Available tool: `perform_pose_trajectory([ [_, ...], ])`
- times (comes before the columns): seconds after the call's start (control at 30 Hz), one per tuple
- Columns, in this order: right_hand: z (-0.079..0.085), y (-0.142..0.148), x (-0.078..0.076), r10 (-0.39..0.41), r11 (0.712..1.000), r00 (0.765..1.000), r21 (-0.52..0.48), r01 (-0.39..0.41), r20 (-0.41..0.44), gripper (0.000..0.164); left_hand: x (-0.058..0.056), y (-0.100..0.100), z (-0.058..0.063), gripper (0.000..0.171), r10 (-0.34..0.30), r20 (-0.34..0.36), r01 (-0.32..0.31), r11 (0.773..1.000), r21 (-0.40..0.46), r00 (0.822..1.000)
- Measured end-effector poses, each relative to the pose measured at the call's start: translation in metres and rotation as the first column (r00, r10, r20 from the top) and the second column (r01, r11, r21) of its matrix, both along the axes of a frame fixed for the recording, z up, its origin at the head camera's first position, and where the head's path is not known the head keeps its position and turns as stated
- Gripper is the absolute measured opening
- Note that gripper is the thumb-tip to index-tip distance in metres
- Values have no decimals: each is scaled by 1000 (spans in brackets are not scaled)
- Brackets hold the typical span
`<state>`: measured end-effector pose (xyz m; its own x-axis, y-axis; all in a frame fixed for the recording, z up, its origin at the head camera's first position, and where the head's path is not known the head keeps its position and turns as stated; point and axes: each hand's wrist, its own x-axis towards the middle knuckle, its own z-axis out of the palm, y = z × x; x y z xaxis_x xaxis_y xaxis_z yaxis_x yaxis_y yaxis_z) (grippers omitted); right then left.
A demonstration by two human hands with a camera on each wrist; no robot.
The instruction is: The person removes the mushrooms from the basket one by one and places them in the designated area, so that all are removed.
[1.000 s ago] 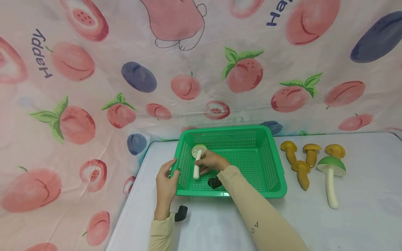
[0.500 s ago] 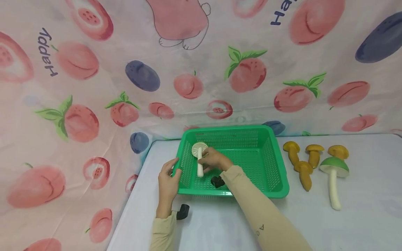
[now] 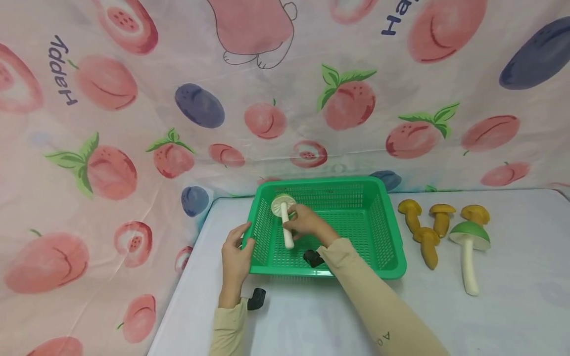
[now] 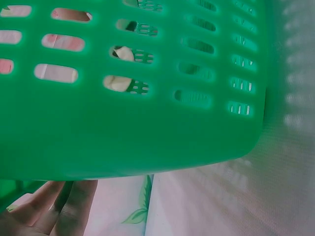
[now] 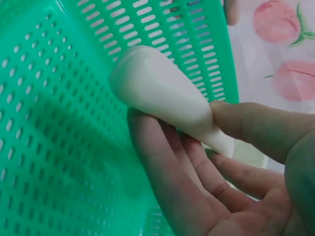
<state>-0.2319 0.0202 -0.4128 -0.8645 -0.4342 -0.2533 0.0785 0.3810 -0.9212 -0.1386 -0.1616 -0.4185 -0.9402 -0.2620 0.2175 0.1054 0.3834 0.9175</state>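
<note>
My right hand pinches the white stem of a toy mushroom between thumb and fingers, inside a green plastic basket. The mushroom's pale ribbed underside faces up at the basket's back left, and its stem points toward the front. Up close in the right wrist view, the rounded stem end juts out past the fingertips. My left hand holds the basket's left rim, its thumb and fingertips right at the edge. In the left wrist view, the basket wall covers part of its fingers.
Several brown toy mushrooms lie on the white table right of the basket. Beside them is a toy mushroom with a green cap and white stem. A fruit-print cloth hangs behind the basket and on the left.
The right hand has shifted slightly back and right with the mushroom, and the stem's lower end has swung rightward. The left hand stays at the basket's rim.
</note>
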Motion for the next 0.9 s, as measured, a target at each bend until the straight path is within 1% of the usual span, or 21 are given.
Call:
perform_pose_trajectory([
  [0.13,5,6,2,-2,1000,999,-1,2,-46,47,0,-1,0,41,-10,-4,10,1000,0,1000],
  [0.3,19,14,7,-2,1000,996,-14,1,-87,52,0,-2,-1,41,-13,-7,13,1000,-3,1000],
  [0.4,26,18,11,1,1000,995,-20,-3,-101,54,0,-3,-2,41,-6,4,6,1000,-12,1000],
  [0.57,30,25,17,-4,1000,993,-29,0,-116,55,1,-3,-1,41,17,17,-16,1000,-25,1000],
  [0.73,34,33,25,-14,999,988,-49,7,-152,54,2,0,2,40,4,16,-4,1000,-15,1000],
  [0.9,42,42,34,-5,997,983,-76,-9,-183,54,1,0,0,40,5,11,-4,1000,-25,1000],
])
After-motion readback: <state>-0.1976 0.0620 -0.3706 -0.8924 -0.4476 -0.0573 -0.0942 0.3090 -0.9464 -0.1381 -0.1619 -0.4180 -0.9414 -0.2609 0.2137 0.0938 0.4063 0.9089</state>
